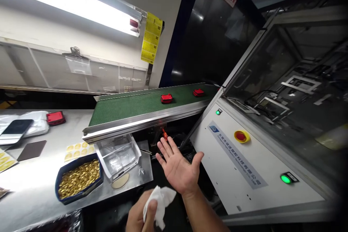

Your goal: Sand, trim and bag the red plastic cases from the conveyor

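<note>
In my left hand, at the bottom of the view, a crumpled white tissue is gripped between thumb and fingers. Up and to the right of it, my right hand is held palm up with the fingers spread and nothing in it. The tissue is close to the right wrist, apart from the palm. Beyond my hands runs a green conveyor belt bearing two red-and-black parts, a nearer one and a farther one.
Left, a metal table carries a blue bin of gold pieces, a white tray, gold stickers, a phone and another red-and-black part. A white machine cabinet with a red-yellow button borders the right.
</note>
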Demonstrator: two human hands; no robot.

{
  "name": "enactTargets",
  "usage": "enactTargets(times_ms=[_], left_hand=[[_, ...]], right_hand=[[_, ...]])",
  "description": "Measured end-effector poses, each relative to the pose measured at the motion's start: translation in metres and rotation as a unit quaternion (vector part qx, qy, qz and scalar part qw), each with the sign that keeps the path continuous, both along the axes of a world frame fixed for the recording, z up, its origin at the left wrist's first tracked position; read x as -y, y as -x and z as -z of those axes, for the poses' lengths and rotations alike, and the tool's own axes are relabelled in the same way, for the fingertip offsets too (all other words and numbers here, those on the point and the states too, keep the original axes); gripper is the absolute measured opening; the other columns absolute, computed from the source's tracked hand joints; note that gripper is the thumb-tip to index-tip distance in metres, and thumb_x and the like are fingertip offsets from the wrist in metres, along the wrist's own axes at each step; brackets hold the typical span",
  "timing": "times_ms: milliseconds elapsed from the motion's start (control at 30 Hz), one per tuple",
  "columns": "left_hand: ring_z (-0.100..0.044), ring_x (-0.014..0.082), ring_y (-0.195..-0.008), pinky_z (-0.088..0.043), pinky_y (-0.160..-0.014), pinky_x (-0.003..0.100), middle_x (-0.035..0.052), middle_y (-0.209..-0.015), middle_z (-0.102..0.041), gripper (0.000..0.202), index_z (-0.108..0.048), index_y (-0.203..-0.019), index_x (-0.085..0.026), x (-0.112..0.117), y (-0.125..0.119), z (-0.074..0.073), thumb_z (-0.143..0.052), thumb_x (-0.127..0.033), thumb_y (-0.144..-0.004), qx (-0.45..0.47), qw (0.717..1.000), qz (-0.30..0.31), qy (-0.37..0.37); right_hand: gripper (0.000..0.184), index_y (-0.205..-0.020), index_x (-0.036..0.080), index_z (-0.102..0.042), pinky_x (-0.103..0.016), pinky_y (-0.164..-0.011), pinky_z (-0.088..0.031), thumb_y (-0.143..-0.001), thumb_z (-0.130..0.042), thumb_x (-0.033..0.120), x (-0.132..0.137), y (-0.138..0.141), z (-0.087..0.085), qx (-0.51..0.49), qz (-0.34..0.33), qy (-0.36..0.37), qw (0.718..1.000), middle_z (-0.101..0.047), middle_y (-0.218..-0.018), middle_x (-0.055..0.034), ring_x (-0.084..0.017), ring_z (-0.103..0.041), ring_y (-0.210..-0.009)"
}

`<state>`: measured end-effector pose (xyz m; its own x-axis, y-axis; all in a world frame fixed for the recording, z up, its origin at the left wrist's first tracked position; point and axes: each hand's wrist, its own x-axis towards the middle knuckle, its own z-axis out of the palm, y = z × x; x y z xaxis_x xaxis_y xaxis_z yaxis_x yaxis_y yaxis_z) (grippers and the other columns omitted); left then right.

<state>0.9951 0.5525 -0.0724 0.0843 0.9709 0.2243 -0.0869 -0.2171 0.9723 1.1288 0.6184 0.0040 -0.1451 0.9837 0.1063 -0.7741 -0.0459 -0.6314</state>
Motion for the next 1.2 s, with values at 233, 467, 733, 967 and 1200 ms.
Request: enactTargets(times_ms=[233,467,733,967,1200], left_hand=[[-0.053,0.0244,-0.110,-0.041,-0.094,0.043,0.0061,-0.111,-0.060,0.024,-0.066,-0.110,-0.027,-0.069,0.005,-0.044,-0.046,-0.028,-0.098,-0.127,0.965,-0.158,-0.168],[-0.043,0.0249,-0.131,-0.018,-0.110,0.053,0.0042,-0.123,-0.065,0.033,-0.061,-0.121,-0.027,-0.071,-0.013,-0.056,-0.036,-0.023,-0.100,-0.255,0.933,-0.061,-0.247],[-0.041,0.0265,-0.137,-0.017,-0.113,0.050,0.0156,-0.142,-0.053,0.043,-0.044,-0.140,-0.012,-0.061,-0.010,-0.024,-0.044,-0.016,-0.097,-0.325,0.871,-0.114,-0.350],[-0.046,0.0276,-0.130,-0.027,-0.108,0.047,0.0133,-0.132,-0.059,0.041,-0.048,-0.137,-0.013,-0.042,0.003,-0.021,-0.039,-0.017,-0.098,-0.264,0.892,-0.088,-0.355],[-0.051,0.0270,-0.104,-0.041,-0.089,0.042,0.0100,-0.110,-0.054,0.032,-0.060,-0.123,-0.023,-0.027,-0.012,-0.046,-0.041,-0.029,-0.099,-0.155,0.943,-0.107,-0.274]], right_hand=[[0.112,-0.150,0.027,-0.034,-0.049,-0.120,-0.010,-0.064,-0.020,0.098,0.012,0.016,-0.004,-0.005,-0.071,0.000,0.997,-0.024,-0.161,-0.0053,-0.028,-0.021,-0.147],[0.104,-0.152,0.035,-0.023,-0.055,-0.116,-0.019,-0.068,-0.030,0.094,0.017,0.013,0.005,0.002,-0.110,0.036,0.993,-0.040,-0.153,-0.0072,-0.028,-0.032,-0.142],[0.107,-0.152,0.036,-0.024,-0.057,-0.114,-0.021,-0.064,-0.024,0.097,0.020,0.016,0.010,-0.009,-0.109,0.062,0.992,-0.035,-0.156,-0.0091,-0.030,-0.031,-0.143],[0.109,-0.154,0.034,-0.019,-0.054,-0.118,-0.010,-0.065,-0.030,0.097,0.015,0.015,-0.004,-0.026,-0.082,0.016,0.996,-0.029,-0.159,-0.0094,-0.029,-0.025,-0.147],[0.109,-0.154,0.024,-0.023,-0.046,-0.121,-0.006,-0.070,-0.036,0.093,0.014,0.021,-0.013,0.053,-0.055,-0.038,0.996,-0.021,-0.161,-0.0095,-0.027,-0.016,-0.150]])
